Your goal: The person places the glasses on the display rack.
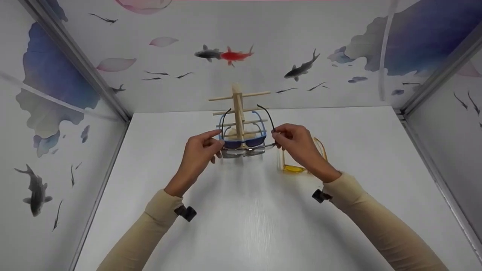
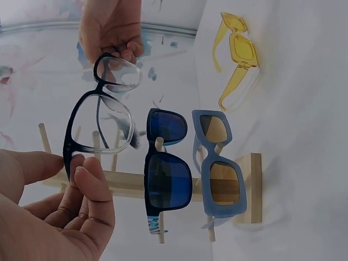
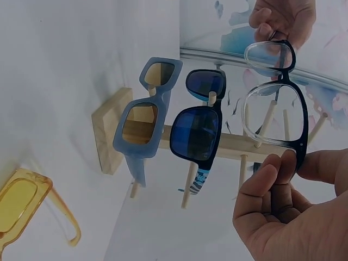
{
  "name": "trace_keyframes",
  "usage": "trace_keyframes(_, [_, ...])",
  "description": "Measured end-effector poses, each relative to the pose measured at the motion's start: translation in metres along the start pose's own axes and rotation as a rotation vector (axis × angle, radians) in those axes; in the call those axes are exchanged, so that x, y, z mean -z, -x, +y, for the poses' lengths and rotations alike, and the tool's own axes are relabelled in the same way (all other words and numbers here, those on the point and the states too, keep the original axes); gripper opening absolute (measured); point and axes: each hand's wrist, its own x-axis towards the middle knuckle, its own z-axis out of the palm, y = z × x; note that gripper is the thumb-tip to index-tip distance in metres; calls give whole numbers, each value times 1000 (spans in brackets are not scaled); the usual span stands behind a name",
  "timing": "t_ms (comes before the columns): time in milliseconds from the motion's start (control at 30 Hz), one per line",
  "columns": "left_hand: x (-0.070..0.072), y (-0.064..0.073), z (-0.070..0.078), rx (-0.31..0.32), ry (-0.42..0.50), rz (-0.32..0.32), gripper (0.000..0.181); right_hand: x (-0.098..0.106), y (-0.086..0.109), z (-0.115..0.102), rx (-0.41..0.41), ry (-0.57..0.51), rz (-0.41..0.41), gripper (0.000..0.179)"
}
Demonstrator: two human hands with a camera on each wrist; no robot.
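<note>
Both hands hold one pair of eyeglasses (image 2: 103,109), dark along the top and clear below, in front of a wooden display rack (image 1: 238,113). My left hand (image 1: 201,150) pinches them at one hinge, thumb against fingers. At the other hinge, my right hand (image 1: 295,143) does the same. The dark temples point toward the rack. Below the held pair, dark sunglasses with blue lenses (image 3: 194,133) sit on the rack's pegs. Lower still, blue-grey sunglasses with brown lenses (image 3: 140,122) rest nearest the rack's base (image 3: 111,130).
Yellow-framed glasses (image 1: 293,168) lie on the white table (image 1: 241,226), to the right of the rack and partly behind my right hand in the head view. Bare pegs (image 1: 257,93) stick out near the rack's top. Printed panels (image 1: 263,30) enclose the table at back and sides.
</note>
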Motion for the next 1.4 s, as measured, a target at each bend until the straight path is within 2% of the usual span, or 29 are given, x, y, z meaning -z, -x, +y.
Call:
trace_keyframes(300, [1,-8,-4,23,-9,-9,46,0,-7,-3,-3,-8,0,23])
trace_keyframes(500, [0,-12,-6,1,-56,-10,52,0,-10,-2,-21,-19,7,23])
trace_keyframes(633, [0,-14,-6,-16,-67,-11,48,0,-13,-2,-40,-30,6,24])
trace_keyframes(833, [2,-16,-4,-45,-91,-22,42,0,-18,-3,-41,-21,9,23])
trace_keyframes(1033, [6,-19,0,-39,-121,-16,41,-3,-22,-2,-30,-45,15,21])
trace_keyframes(1400, [9,-34,7,-46,-214,-26,41,-4,-32,-1,-30,-75,34,22])
